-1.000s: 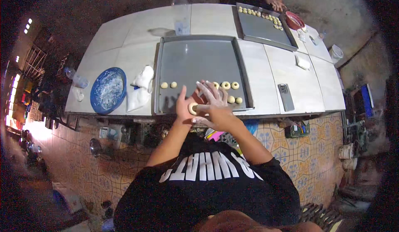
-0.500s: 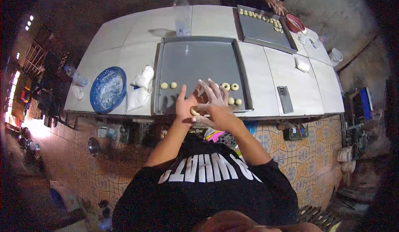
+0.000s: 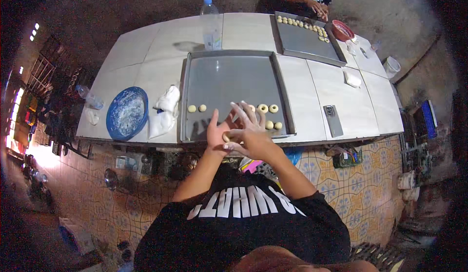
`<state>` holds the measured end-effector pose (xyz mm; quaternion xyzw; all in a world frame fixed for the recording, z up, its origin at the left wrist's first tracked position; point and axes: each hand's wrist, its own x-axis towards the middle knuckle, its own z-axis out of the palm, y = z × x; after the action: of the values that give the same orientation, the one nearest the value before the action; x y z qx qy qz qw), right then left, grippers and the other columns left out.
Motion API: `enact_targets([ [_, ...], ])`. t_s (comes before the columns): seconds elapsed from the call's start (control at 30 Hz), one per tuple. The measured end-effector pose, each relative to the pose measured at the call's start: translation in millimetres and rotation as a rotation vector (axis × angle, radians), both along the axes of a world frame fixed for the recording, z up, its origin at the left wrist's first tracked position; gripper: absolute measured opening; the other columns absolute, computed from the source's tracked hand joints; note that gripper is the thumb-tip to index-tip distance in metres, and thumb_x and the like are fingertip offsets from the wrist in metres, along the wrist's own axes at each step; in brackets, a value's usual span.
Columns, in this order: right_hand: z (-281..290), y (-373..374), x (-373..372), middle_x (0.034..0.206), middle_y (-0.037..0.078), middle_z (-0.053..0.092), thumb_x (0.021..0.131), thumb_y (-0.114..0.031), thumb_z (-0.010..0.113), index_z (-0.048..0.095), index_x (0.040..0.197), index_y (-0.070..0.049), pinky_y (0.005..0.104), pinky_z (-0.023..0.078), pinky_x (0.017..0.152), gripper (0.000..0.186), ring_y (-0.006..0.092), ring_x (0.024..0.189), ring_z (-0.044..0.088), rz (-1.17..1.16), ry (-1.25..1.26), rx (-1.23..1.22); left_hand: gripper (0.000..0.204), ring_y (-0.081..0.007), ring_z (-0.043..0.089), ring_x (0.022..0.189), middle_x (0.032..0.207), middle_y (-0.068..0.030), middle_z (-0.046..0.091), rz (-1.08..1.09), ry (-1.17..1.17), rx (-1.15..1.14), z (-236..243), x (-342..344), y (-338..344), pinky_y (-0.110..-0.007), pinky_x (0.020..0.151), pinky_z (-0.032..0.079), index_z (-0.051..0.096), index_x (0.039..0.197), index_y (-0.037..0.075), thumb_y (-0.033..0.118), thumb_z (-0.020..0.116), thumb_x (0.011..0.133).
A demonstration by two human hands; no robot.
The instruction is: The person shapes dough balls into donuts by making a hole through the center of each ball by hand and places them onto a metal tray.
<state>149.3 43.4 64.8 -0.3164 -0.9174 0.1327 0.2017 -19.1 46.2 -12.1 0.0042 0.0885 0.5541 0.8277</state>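
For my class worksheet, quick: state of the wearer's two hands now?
Left hand: open, dough on its palm.
Right hand: touching the dough; grip unclear.

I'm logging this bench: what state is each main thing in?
Left hand, open
Right hand, open, spread
Dough piece, between the hands, partly hidden
Near tray, partly filled
Far tray, partly filled
Blue basin, powdery white inside
Tall bottle, upright, capped
Phone, lying flat
White bag, crumpled
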Motion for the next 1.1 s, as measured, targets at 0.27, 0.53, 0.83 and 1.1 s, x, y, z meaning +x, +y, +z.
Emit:
enact_targets([
  [0.27,-3,2,-2,0.17,0.022,0.023,0.092,-0.064,0.066,0.079,0.108,-0.022,0.0706,0.013,0.12,0.047,0.0489,0.156,0.019,-0.086,-0.044,-0.027,0.071,-0.0406,0.056,0.134,0.147,-0.0184,0.056,0.001,0.03,-0.003,0,3,-4,-0.057,0.114,0.044,0.051,0.149,0.017,0.07,0.045,0.102],
  [0.53,-8,13,0,0.169,0.023,0.026,0.086,-0.073,0.064,0.08,0.105,-0.024,0.0771,0.015,0.116,0.055,0.0495,0.156,0.02,-0.095,0.034,0.046,0.075,-0.0366,0.056,0.134,0.148,-0.0177,0.055,-0.012,0.07,0.004,11,0,-1,-0.051,0.106,0.052,0.045,0.156,0.017,0.07,0.042,0.103],
  [0.83,-5,13,-2,0.17,0.023,0.024,0.087,-0.066,0.07,0.078,0.108,-0.021,0.074,0.016,0.118,0.05,0.05,0.155,0.021,0.035,0.034,0.023,0.077,-0.0378,0.056,0.137,0.15,-0.0143,0.057,-0.063,0.11,0.042,9,-11,2,-0.057,0.117,0.04,0.047,0.155,0.013,0.07,0.037,0.104],
  [1.1,-1,11,1,0.168,0.019,0.029,0.085,-0.06,0.076,0.077,0.115,-0.024,0.0689,0.016,0.121,0.047,0.048,0.155,0.023,0.002,-0.027,0.039,0.077,-0.0354,0.058,0.134,0.149,-0.0152,0.058,-0.029,0.145,0.049,5,-9,1,-0.053,0.117,0.041,0.047,0.154,0.014,0.071,0.036,0.104],
])
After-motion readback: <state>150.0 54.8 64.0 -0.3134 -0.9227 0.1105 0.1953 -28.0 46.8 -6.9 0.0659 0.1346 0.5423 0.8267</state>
